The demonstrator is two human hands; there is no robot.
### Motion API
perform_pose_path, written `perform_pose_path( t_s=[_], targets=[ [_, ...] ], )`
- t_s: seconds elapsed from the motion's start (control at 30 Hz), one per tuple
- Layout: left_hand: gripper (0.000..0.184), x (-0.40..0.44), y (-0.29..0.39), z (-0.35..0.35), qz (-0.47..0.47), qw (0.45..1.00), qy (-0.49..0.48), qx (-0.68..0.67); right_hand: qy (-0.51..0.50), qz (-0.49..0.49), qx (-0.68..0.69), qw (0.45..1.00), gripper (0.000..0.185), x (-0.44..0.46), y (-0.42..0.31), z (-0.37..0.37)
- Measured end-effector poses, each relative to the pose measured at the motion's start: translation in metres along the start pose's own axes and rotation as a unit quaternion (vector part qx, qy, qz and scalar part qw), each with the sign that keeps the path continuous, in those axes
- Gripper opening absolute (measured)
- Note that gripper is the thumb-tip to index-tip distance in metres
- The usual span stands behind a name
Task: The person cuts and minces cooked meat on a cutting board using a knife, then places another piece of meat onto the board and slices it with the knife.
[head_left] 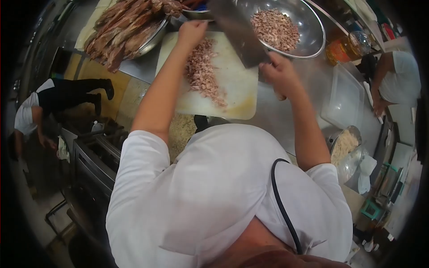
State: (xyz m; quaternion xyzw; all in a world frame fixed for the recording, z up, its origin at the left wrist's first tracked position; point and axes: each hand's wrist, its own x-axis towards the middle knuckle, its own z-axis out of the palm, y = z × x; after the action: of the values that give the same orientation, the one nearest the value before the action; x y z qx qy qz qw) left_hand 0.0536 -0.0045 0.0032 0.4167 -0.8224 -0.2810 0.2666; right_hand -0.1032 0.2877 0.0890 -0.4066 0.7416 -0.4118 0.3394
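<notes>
A wide-bladed cleaver [239, 38] is raised above the cutting board [237, 91], tilted and slightly smeared by motion. My right hand [282, 75] is closed round its handle, at the board's right side. Small chopped pieces of meat [203, 73] lie in a long heap on the board. Beyond the heap, my left hand [193, 34] is closed near the board's far edge, its fingertips pointing toward the far end of the blade. Whatever those fingers hold, if anything, cannot be made out.
Long cooked meat strips [127, 29] overfill a metal bowl at far left. Another metal bowl [315, 38] holds diced meat. An oil bottle [346, 48] and a clear plastic container [343, 100] stand right. One person [397, 78] is at right, another [33, 111] by the stove [91, 156].
</notes>
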Motion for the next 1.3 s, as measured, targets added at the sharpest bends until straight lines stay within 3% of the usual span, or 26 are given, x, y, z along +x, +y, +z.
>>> perform_pose_path(
  t_s=[0.03,0.07,0.13,0.2,0.27,0.33,0.47,0.57,0.63,0.7,0.73,0.83,0.93,0.97,1.03,1.1,1.3],
  targets=[
    [0.049,-0.009,-0.030,-0.003,-0.032,0.998,-0.042,0.017,-0.064,0.048,-0.070,0.994,0.019,0.000,0.006,0.005],
    [0.052,-0.016,-0.053,-0.001,-0.064,0.994,-0.083,0.034,-0.066,0.044,-0.071,0.994,0.019,0.006,0.016,0.012],
    [0.056,-0.043,-0.069,0.009,-0.053,0.995,-0.077,0.042,-0.029,-0.082,-0.347,0.934,0.022,0.025,0.038,0.028],
    [0.062,-0.061,-0.069,0.014,-0.040,0.996,-0.069,0.050,-0.028,-0.090,-0.375,0.922,0.023,0.046,0.048,0.035],
    [0.075,-0.084,-0.051,0.025,0.065,0.994,-0.038,0.073,-0.029,-0.099,-0.403,0.909,0.025,0.059,0.047,0.044],
    [0.078,-0.099,-0.034,0.025,0.054,0.994,-0.070,0.065,-0.073,-0.111,-0.419,0.898,0.023,0.064,0.040,0.055],
    [0.084,-0.130,-0.015,0.009,0.048,0.990,-0.125,0.050,-0.104,-0.101,-0.402,0.904,0.022,0.037,0.029,0.060],
    [0.094,-0.171,-0.024,-0.004,0.142,0.983,-0.099,0.069,-0.126,-0.110,-0.336,0.927,0.020,0.014,0.047,0.036],
    [0.103,-0.200,-0.021,-0.012,0.190,0.974,-0.093,0.085,-0.130,0.066,-0.083,0.986,0.023,-0.005,0.059,0.017],
    [0.114,-0.215,-0.019,-0.016,0.181,0.947,-0.181,0.195,-0.120,0.122,-0.039,0.984,0.024,-0.012,0.087,0.005],
    [0.114,-0.214,-0.021,-0.013,0.182,0.947,-0.181,0.194,-0.111,0.178,0.006,0.978,0.025,-0.016,0.095,0.007],
    [0.114,-0.199,-0.026,0.008,0.155,0.971,-0.097,0.154,-0.086,0.207,0.026,0.974,0.023,-0.036,0.102,0.025],
    [0.109,-0.180,-0.021,0.034,0.140,0.978,-0.051,0.145,-0.130,0.131,-0.016,0.983,0.024,-0.034,0.110,0.050],
    [0.101,-0.176,-0.017,0.044,0.141,0.984,-0.004,0.111,-0.143,0.105,-0.030,0.984,0.024,-0.033,0.106,0.057],
    [0.094,-0.172,-0.007,0.056,0.143,0.986,0.042,0.076,-0.153,0.204,0.103,0.962,0.021,-0.031,0.077,0.072],
    [0.072,-0.166,0.000,0.065,0.166,0.979,0.111,0.045,-0.147,0.199,0.116,0.962,0.021,-0.024,0.079,0.087],
    [0.052,-0.153,0.016,0.058,0.211,0.961,0.175,-0.027,-0.144,0.197,0.164,0.956,0.018,-0.031,0.069,0.090]
  ],
)
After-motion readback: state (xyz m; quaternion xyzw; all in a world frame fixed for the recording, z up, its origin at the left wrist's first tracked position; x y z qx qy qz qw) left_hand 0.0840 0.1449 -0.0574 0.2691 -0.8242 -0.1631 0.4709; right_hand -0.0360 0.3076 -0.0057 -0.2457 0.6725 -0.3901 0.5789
